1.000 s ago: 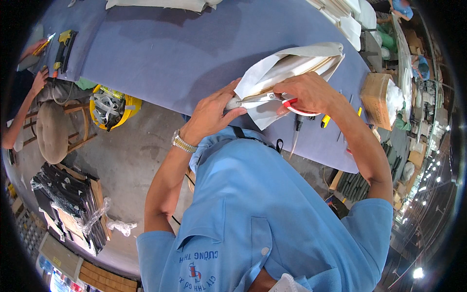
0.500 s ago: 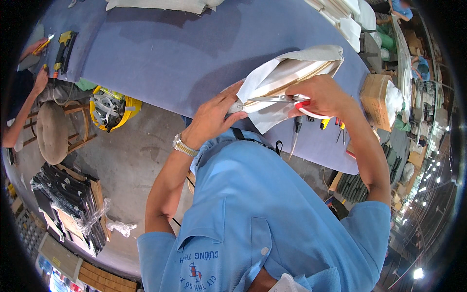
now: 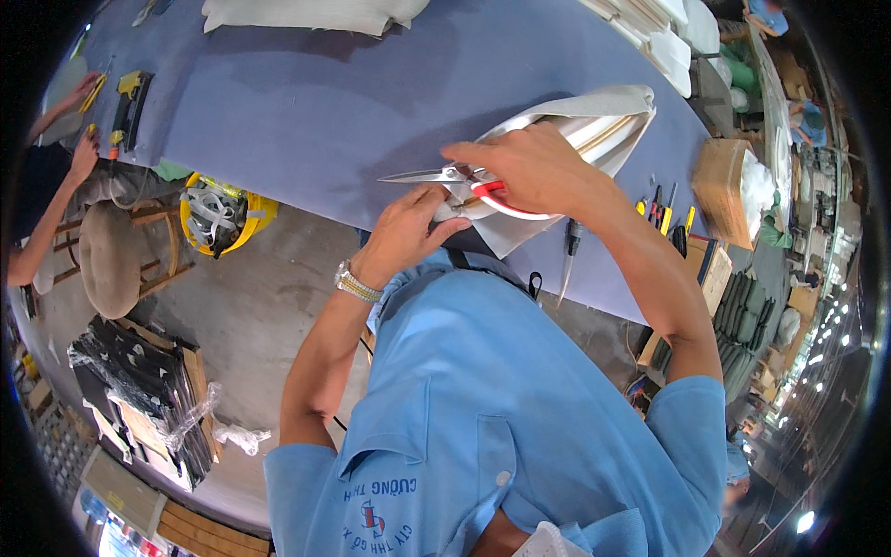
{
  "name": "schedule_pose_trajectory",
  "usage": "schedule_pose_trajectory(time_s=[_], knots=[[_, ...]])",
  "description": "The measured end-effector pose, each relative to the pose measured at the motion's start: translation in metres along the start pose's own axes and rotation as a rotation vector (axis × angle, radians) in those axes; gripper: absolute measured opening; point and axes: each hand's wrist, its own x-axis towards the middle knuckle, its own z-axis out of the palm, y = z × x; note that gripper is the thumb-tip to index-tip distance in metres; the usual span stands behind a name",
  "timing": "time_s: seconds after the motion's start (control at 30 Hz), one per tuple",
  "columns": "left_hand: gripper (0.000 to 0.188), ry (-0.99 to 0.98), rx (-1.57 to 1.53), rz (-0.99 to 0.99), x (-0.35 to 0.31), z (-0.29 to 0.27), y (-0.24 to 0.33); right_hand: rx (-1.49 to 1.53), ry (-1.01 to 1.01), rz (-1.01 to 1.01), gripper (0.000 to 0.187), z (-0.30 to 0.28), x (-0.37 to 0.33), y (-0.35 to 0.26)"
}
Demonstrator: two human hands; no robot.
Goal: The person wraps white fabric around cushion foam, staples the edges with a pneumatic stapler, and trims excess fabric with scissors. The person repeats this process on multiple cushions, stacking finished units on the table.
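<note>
On the table in front of me lies a light grey fabric-covered piece (image 3: 624,110), its cover folded open along one side. White padding and thin tan edges show inside. My left hand (image 3: 408,221) pinches the near left corner of the cover between thumb and fingers. In my right hand (image 3: 538,167) is a pair of scissors (image 3: 422,176) with red and white handles. Their blades point left, just above my left fingers; the hand hides part of the handles. A dark-handled pointed tool (image 3: 572,243) lies near the table edge, below my right wrist.
The blue-grey table (image 3: 278,102) carries several hand tools (image 3: 666,215) at right, beside a cardboard box (image 3: 722,190). A yellow-black staple gun (image 3: 130,110) lies at left, near a co-worker's hands (image 3: 85,153). Below the edge are a yellow container (image 3: 258,213) and a round-seated stool (image 3: 109,260).
My right hand has moved left with the scissors, from inside the cover's opening to above my left hand. My left hand keeps its hold on the corner.
</note>
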Motion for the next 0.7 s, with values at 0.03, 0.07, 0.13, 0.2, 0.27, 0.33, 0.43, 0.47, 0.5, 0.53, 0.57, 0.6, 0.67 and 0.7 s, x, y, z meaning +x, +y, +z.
schedule_pose_trajectory(time_s=[0.03,0.07,0.13,0.2,0.27,0.33,0.43,0.47,0.5,0.53,0.57,0.6,0.67,0.7], knots=[[0.051,-0.006,-0.014,-0.013,0.001,-0.001,0.004,-0.018,-0.17,0.047,0.035,-0.005,0.007,-0.001],[0.052,-0.007,-0.033,-0.037,-0.001,0.0,0.006,-0.022,-0.145,0.036,0.033,-0.004,0.011,0.0],[0.05,0.091,-0.035,0.052,-0.002,0.006,0.002,-0.027,-0.094,0.019,0.027,-0.002,0.015,0.002],[0.049,0.173,-0.027,0.119,-0.001,0.011,-0.001,0.028,-0.047,-0.006,0.025,0.0,0.019,0.006],[0.05,0.231,-0.007,0.166,0.0,0.013,-0.001,0.069,-0.012,0.009,0.024,0.001,0.022,0.005],[0.05,0.18,-0.034,0.131,0.0,0.012,-0.001,0.077,-0.002,0.029,0.025,0.004,0.022,0.003],[0.051,0.17,-0.031,0.136,0.0,0.01,0.0,0.095,0.029,0.057,0.024,0.009,0.022,0.001],[0.051,0.178,-0.021,0.149,0.001,0.009,0.001,0.101,0.043,0.064,0.024,0.01,0.022,0.001],[0.051,0.17,-0.026,0.139,0.001,0.008,0.001,0.113,0.058,0.068,0.024,0.01,0.021,0.001],[0.051,0.161,-0.03,0.129,0.002,0.008,0.001,0.124,0.073,0.073,0.024,0.009,0.019,0.001],[0.051,0.154,-0.033,0.119,0.003,0.007,0.001,0.135,0.088,0.075,0.024,0.009,0.018,0.001],[0.052,0.144,-0.045,0.103,0.004,0.007,0.0,0.14,0.081,0.095,0.023,0.008,0.017,0.001],[0.053,0.125,-0.07,0.071,0.005,0.005,-0.002,0.148,0.063,0.133,0.023,0.006,0.012,0.003],[0.054,0.15,-0.099,0.093,0.006,0.005,-0.003,0.182,0.132,0.138,0.024,0.004,0.006,0.004]])
